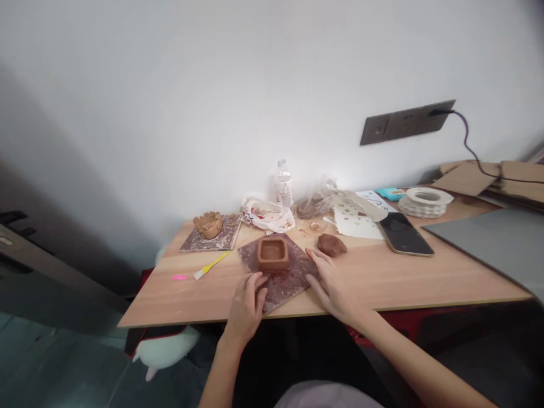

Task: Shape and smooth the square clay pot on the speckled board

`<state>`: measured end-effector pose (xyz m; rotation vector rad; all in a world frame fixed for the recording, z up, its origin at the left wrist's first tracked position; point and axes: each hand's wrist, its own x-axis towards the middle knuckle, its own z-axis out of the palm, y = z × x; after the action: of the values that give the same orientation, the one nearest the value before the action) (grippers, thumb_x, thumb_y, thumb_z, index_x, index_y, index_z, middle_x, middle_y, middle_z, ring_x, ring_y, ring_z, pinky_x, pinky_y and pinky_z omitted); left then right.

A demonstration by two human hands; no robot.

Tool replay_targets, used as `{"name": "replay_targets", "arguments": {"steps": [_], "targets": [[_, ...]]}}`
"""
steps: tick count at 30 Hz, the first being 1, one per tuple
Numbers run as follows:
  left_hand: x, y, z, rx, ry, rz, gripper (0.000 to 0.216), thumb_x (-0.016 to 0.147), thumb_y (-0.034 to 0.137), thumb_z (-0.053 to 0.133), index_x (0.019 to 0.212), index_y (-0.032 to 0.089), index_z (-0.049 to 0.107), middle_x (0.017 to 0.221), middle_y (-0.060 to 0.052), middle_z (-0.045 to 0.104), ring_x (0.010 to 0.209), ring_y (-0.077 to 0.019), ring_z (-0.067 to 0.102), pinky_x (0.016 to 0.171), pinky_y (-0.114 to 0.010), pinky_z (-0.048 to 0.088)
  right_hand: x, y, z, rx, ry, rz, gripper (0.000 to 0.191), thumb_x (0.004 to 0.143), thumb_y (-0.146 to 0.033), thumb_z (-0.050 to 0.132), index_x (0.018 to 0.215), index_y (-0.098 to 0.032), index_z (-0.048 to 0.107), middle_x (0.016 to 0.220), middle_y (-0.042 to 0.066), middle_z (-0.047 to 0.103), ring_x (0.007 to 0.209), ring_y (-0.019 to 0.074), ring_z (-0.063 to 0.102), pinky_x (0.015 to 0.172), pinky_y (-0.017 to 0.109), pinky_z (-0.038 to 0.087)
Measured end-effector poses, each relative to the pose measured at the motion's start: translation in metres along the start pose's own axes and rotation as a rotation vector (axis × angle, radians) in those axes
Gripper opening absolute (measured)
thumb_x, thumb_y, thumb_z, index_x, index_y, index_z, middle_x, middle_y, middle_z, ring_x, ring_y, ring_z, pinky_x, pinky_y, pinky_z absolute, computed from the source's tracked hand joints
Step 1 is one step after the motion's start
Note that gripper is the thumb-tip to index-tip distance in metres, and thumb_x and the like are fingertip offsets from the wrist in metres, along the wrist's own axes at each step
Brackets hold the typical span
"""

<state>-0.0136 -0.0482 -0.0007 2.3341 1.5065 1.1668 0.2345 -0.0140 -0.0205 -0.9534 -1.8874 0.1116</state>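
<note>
A square brown clay pot [272, 254] stands on a dark stained tile [293, 279] near the front edge of a wooden table [382, 283]. My left hand [249, 303] rests on the tile's near left corner, fingers bent and lying on it. Flat on the tile's right edge lies my right hand [330, 283], fingers stretched out. A lump of brown clay [331, 244] sits just beyond my right hand. Neither hand holds the pot.
A second tile with a crown-shaped clay piece [208, 224] lies at the back left. A yellow-handled brush [210, 266] and a pink bit [179, 277] lie left. Behind are a plastic bottle [283, 185], bags, a paper sheet, a phone [405, 233], a white ring [425, 201] and a grey laptop [497, 241].
</note>
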Motion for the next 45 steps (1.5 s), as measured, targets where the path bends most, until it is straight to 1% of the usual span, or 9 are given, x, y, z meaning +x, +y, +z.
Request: {"name": "replay_targets", "arguments": {"steps": [5,14,20,25,28,33,38,41,45], "targets": [[-0.001,-0.003,0.003,0.120,-0.032,0.042,0.033,0.098,0.025,0.042,0.131,0.019,0.044,0.120,-0.012,0.070,0.121,-0.0239,0.061,0.097,-0.045,0.053,0.000,0.002,0.006,0.008,0.076,0.067,0.062,0.098,-0.028,0.048,0.155,-0.025,0.022,0.135,0.015,0.055,0.133,0.0312,0.045,0.107,0.059,0.043],[-0.006,-0.014,0.008,0.271,-0.087,0.110,0.041,0.097,0.033,0.046,0.134,0.016,0.042,0.126,-0.014,0.067,0.125,-0.0281,0.056,0.097,-0.046,0.052,0.002,-0.003,0.003,0.050,0.081,0.148,0.059,0.098,-0.028,0.048,0.153,-0.025,0.025,0.130,0.015,0.056,0.128,0.0300,0.048,0.105,0.058,0.044],[-0.006,-0.013,0.005,0.220,-0.034,0.156,0.041,0.099,0.030,0.042,0.137,0.017,0.036,0.120,-0.013,0.070,0.123,-0.0253,0.058,0.096,-0.044,0.052,0.003,-0.005,0.002,0.077,0.078,0.170,0.059,0.098,-0.028,0.048,0.152,-0.026,0.026,0.130,0.015,0.056,0.127,0.0294,0.050,0.104,0.056,0.046],[-0.002,-0.010,0.002,0.201,-0.134,0.103,0.047,0.097,0.031,0.045,0.140,0.016,0.031,0.126,-0.015,0.067,0.126,-0.0271,0.055,0.098,-0.047,0.050,0.003,-0.006,0.001,0.079,0.080,0.171,0.057,0.098,-0.027,0.048,0.152,-0.025,0.027,0.130,0.016,0.055,0.128,0.0294,0.050,0.105,0.056,0.046],[0.001,-0.009,0.002,0.198,-0.158,0.091,0.048,0.097,0.032,0.045,0.140,0.015,0.030,0.126,-0.015,0.066,0.126,-0.0272,0.055,0.098,-0.047,0.050,0.002,-0.005,0.001,0.080,0.078,0.174,0.058,0.098,-0.027,0.048,0.152,-0.025,0.027,0.130,0.015,0.055,0.129,0.0291,0.050,0.105,0.055,0.046],[0.005,-0.010,0.002,0.212,-0.139,0.138,0.051,0.098,0.038,0.044,0.141,0.015,0.029,0.122,-0.016,0.067,0.124,-0.0274,0.057,0.096,-0.047,0.051,0.003,-0.004,0.002,0.073,0.097,0.171,0.057,0.098,-0.027,0.048,0.152,-0.025,0.028,0.130,0.015,0.057,0.128,0.0295,0.051,0.104,0.055,0.047],[0.006,-0.008,0.003,0.213,-0.123,0.142,0.055,0.097,0.046,0.043,0.141,0.015,0.029,0.123,-0.018,0.066,0.121,-0.0273,0.059,0.095,-0.046,0.051,0.003,-0.005,0.001,0.093,0.103,0.182,0.057,0.098,-0.029,0.048,0.151,-0.023,0.029,0.131,0.016,0.056,0.127,0.0299,0.052,0.103,0.054,0.048],[0.006,-0.007,0.002,0.212,-0.127,0.141,0.056,0.098,0.046,0.042,0.142,0.016,0.027,0.124,-0.018,0.066,0.123,-0.0281,0.059,0.095,-0.046,0.051,0.003,-0.007,0.000,0.095,0.102,0.193,0.056,0.098,-0.030,0.048,0.151,-0.023,0.030,0.131,0.017,0.057,0.127,0.0301,0.052,0.103,0.055,0.048],[0.005,-0.008,0.002,0.187,-0.090,0.163,0.055,0.099,0.043,0.040,0.144,0.016,0.024,0.121,-0.017,0.068,0.120,-0.0276,0.061,0.095,-0.046,0.050,0.003,-0.007,0.000,0.100,0.103,0.202,0.056,0.098,-0.030,0.047,0.151,-0.023,0.030,0.131,0.017,0.057,0.126,0.0303,0.053,0.103,0.055,0.048]]}}
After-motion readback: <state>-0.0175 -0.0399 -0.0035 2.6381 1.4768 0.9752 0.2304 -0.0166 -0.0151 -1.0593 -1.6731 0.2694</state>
